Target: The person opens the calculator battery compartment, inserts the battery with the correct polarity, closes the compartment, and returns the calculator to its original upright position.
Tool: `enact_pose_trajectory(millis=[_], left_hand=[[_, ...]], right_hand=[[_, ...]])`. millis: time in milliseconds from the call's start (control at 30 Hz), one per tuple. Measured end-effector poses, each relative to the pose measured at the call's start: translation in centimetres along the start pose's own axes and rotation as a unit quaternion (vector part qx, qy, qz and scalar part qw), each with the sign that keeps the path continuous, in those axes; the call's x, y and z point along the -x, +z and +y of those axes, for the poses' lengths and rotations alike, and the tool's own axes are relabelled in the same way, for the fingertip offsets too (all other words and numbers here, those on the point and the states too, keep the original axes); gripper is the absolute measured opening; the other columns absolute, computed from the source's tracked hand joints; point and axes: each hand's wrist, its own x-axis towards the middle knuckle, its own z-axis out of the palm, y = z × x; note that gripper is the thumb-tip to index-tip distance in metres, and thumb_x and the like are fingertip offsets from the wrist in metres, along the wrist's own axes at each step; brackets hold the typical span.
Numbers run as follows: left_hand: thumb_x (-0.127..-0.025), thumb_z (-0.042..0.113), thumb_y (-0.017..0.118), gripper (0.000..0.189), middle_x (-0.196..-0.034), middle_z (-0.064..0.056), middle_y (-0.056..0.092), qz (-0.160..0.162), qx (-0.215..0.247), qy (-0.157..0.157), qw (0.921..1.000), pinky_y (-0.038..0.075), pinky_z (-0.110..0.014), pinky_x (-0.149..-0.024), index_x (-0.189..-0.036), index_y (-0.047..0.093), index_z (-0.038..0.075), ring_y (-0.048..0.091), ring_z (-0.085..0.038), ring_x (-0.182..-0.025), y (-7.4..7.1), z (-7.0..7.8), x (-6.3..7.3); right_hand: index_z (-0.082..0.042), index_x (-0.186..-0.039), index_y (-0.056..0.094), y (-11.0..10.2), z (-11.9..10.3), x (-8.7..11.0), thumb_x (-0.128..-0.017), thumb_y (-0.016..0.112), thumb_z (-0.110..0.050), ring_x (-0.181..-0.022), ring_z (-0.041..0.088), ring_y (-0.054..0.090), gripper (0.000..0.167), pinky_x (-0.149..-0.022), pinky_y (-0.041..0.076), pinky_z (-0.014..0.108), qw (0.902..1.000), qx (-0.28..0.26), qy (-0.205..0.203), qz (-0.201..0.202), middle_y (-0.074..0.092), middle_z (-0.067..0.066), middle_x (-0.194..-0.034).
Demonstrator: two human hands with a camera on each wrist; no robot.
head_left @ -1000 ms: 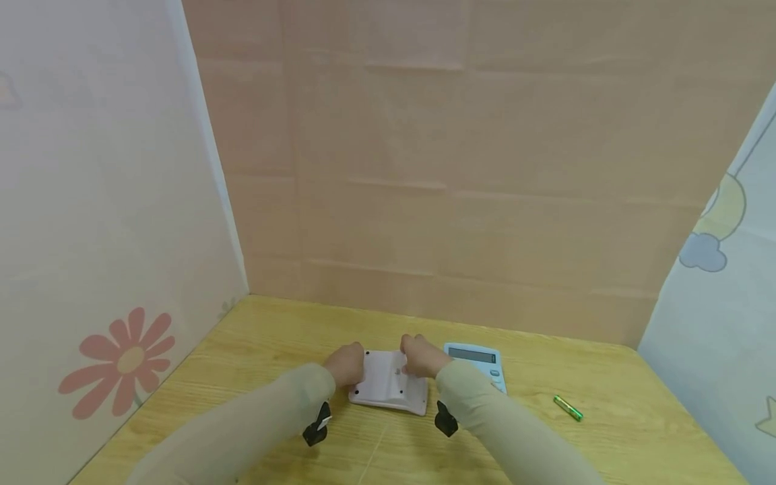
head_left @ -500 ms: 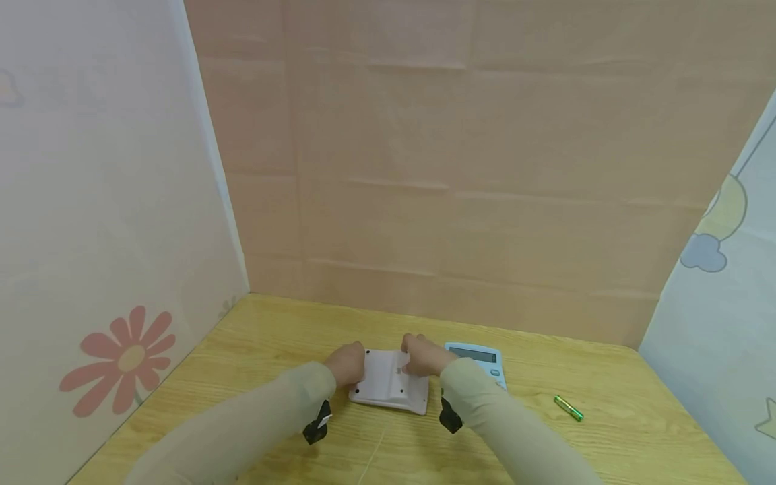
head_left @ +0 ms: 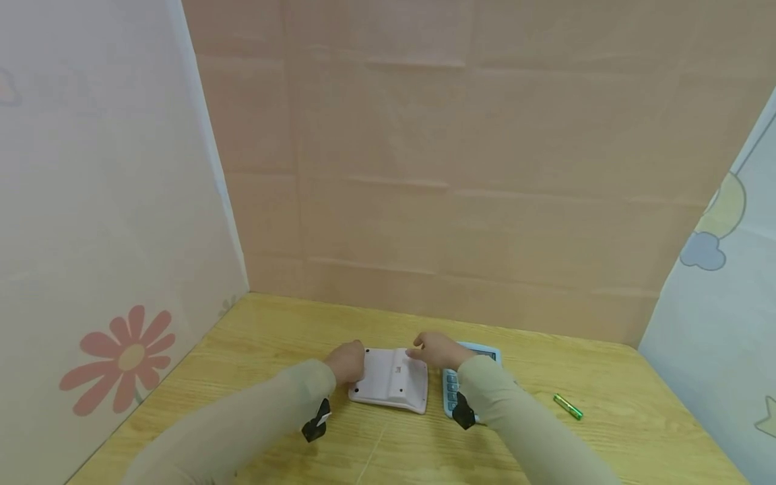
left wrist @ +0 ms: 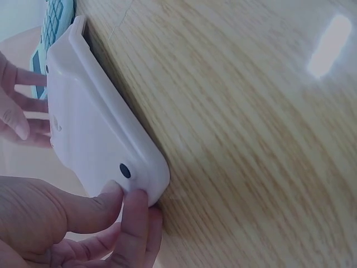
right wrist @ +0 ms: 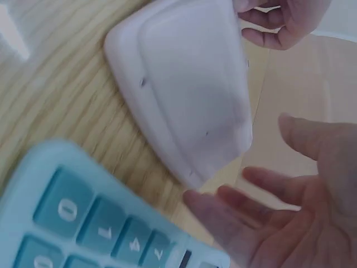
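Note:
A pale pink calculator [head_left: 378, 380] lies back side up on the wooden table, with dark round feet and small screw holes showing. My left hand [head_left: 347, 364] pinches its left edge; in the left wrist view the thumb [left wrist: 100, 209] is on the back near a black foot, and the fingers are at the rim. My right hand [head_left: 439, 351] is off the calculator's right side, its fingers spread and loose with nothing in them, as the right wrist view shows. Partly under the right forearm in the head view is a light blue calculator [right wrist: 78, 167], keys up.
A green battery [head_left: 568, 407] lies on the table [head_left: 291, 323] to the right. A tan covered wall [head_left: 448, 202] rises behind the table's far edge, and printed white sheets stand at both sides.
My right hand has let go of the pink calculator's right side and moved a little right, its fingers opening, its forearm now over more of the blue calculator. The left hand keeps its place.

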Motion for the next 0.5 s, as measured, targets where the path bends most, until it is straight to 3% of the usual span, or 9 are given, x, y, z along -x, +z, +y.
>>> enact_pose_trajectory(millis=[267, 500], left_hand=[[-0.083, -0.003, 0.064, 0.035, -0.069, -0.009, 0.054, 0.008, 0.025, 0.011, 0.9996, 0.030, -0.019, -0.039, -0.115, 0.052, -0.010, 0.047, -0.012, -0.046, 0.3, -0.6, 0.2], [-0.084, -0.001, 0.064, 0.029, -0.069, -0.009, 0.054, 0.008, 0.026, 0.009, 0.9996, 0.029, -0.019, -0.040, -0.110, 0.054, -0.007, 0.046, -0.011, -0.045, 0.0, -0.7, 0.5]], right_hand=[[0.005, -0.122, 0.058, 0.5, -0.6, 0.8, -0.097, 0.055, -0.038, -0.090, 0.024, 0.061, 0.050, -0.077, 0.056, 0.041, 0.9919, -0.081, 0.083, -0.052, 0.061, 0.015, -0.114], [0.004, -0.100, 0.061, 0.9, -1.0, 0.5, -0.096, 0.060, -0.031, -0.070, 0.022, 0.062, 0.035, -0.067, 0.058, 0.037, 0.9890, -0.091, 0.106, -0.047, 0.056, 0.012, -0.084]])
